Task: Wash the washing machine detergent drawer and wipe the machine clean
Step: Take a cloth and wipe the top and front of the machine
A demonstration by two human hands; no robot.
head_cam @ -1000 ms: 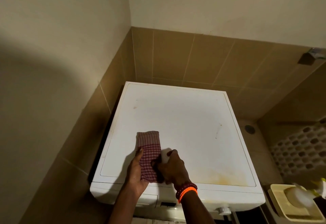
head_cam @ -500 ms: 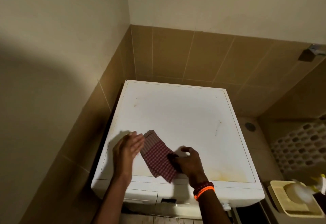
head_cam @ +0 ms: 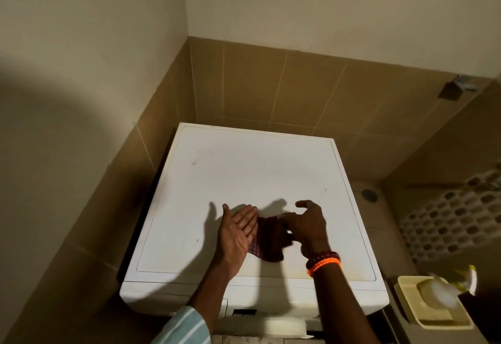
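The white washing machine (head_cam: 244, 170) stands in a tiled corner, its flat top facing me. A red-and-white checked cloth (head_cam: 267, 240) hangs between my hands, just above the near middle of the top. My right hand (head_cam: 306, 225), with red and orange bracelets on the wrist, pinches the cloth's upper right edge. My left hand (head_cam: 238, 228) is flat and palm-up beside the cloth's left side, fingers together and touching it. Yellowish stains mark the top's near right corner (head_cam: 349, 270). The detergent drawer is hidden from here.
Brown tiled walls close in behind and to the left of the machine. A cream soap dish (head_cam: 431, 303) with a white soap bar sits at lower right. A perforated white basket (head_cam: 447, 221) stands to the right, and a floor drain (head_cam: 369, 195) lies beside the machine.
The cloth has been lifted off the top and shifted right. My right hand rose and now pinches it from above; my left hand turned palm-up against its left side.
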